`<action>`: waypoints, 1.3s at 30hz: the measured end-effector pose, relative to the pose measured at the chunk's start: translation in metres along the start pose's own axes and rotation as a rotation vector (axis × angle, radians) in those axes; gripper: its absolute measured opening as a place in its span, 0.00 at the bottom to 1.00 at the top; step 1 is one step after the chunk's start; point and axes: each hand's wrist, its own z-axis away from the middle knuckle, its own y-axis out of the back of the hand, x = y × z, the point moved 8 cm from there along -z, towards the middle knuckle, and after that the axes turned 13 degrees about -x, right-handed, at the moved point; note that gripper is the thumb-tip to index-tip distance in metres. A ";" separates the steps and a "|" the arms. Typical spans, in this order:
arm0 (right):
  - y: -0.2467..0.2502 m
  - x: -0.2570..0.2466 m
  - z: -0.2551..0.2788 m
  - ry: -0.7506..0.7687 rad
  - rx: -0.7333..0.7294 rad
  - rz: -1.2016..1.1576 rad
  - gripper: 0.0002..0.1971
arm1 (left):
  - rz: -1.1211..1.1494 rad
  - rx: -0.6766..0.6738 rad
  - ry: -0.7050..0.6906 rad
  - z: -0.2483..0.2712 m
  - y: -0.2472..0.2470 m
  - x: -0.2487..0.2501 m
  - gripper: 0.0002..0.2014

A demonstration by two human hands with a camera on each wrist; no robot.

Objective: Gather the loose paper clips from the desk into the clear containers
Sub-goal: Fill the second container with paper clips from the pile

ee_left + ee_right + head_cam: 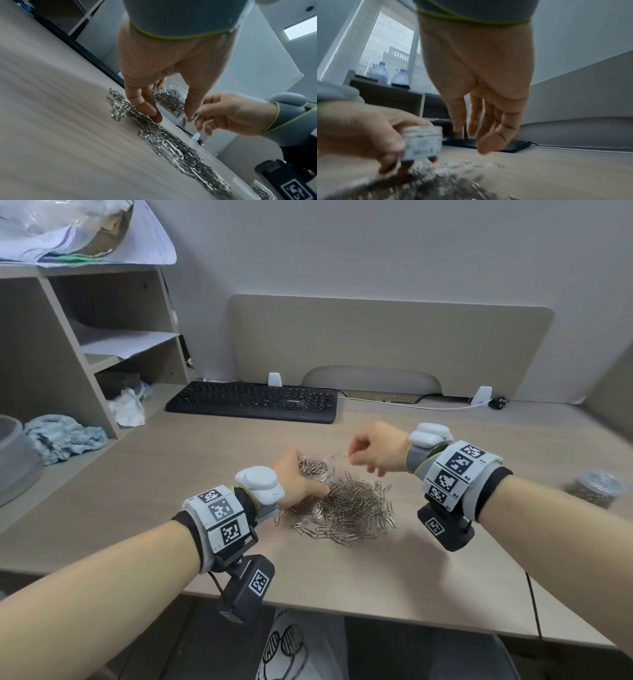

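The head view looks forward and down from above the desk's (pixel 445 559) near edge, taking in both forearms, the heap of paper clips (pixel 352 508) mid-desk and the keyboard (pixel 253 402) by the far edge. The left wrist view sits low, close to the surface, tilted, facing along the left hand (pixel 163 65) across the heap toward the right hand (pixel 231 113). The right wrist view, also low and near, faces the far edge past the right hand (pixel 479 70); it is blurred, so the clear jar (pixel 423 142) seems held there. All three share the heap.
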 end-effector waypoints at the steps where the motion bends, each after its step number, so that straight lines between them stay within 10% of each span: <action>1: -0.006 0.012 0.000 -0.081 -0.057 0.090 0.09 | -0.026 0.007 0.012 0.000 0.002 -0.001 0.38; 8: -0.045 0.020 0.004 -0.203 -0.223 0.277 0.35 | -0.077 0.041 0.039 0.000 0.008 -0.003 0.34; 21: -0.023 -0.002 -0.008 -0.058 -0.089 0.044 0.03 | -0.090 0.008 0.033 -0.013 0.003 -0.011 0.30; 39: -0.006 -0.050 0.005 0.177 0.035 -0.179 0.04 | -0.044 -0.075 -0.055 -0.015 -0.018 0.004 0.29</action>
